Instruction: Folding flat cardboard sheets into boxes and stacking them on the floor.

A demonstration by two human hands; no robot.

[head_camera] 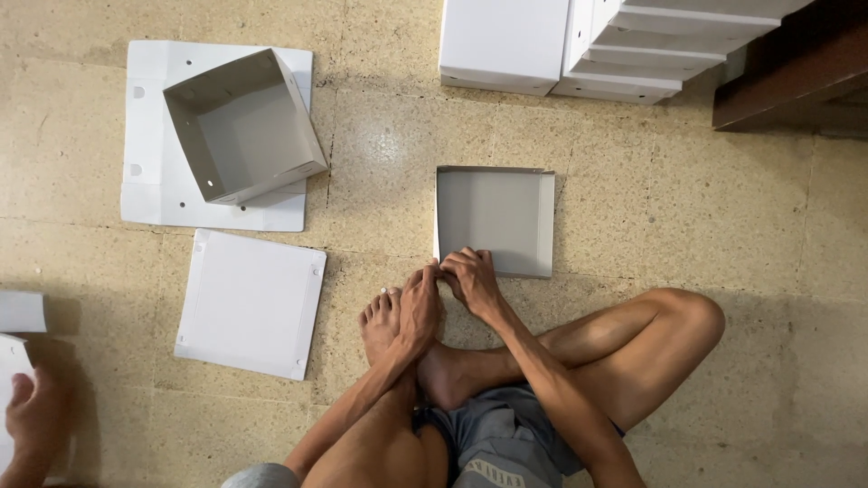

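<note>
Grey-white card makes up the half-folded box (495,220) lying flat on the speckled stone floor (705,217), directly at twelve o'clock from the seated person's crossed legs (579,361). Its near edge sits under both hands: the right hand (470,278) curls its fingers down over the box's bottom-left rim, pinching that edge, while the left hand (419,303) touches the same corner from the seven o'clock side, fingers bent narrow against the card and resting just above a bare foot (382,323). The two hands meet at that corner, touching each other. The box's left and right side flaps stand up slightly; the far edge shows a thin raised lip. At ten o'clock from the hands, well apart, an assembled open box (242,126) sits tilted on top of a flat white sheet (149,108) with small punched holes. Just below that, at nine o'clock from the hands, another flat panel (250,303) lies alone on the floor with folded margins. At one o'clock, along the top of the view, a stack of finished white boxes (633,45) stands beside a dark wooden piece (787,81). At the lower left edge, another person's hand (32,420) holds white card (11,361), apart from the seated person's own hands.
</note>
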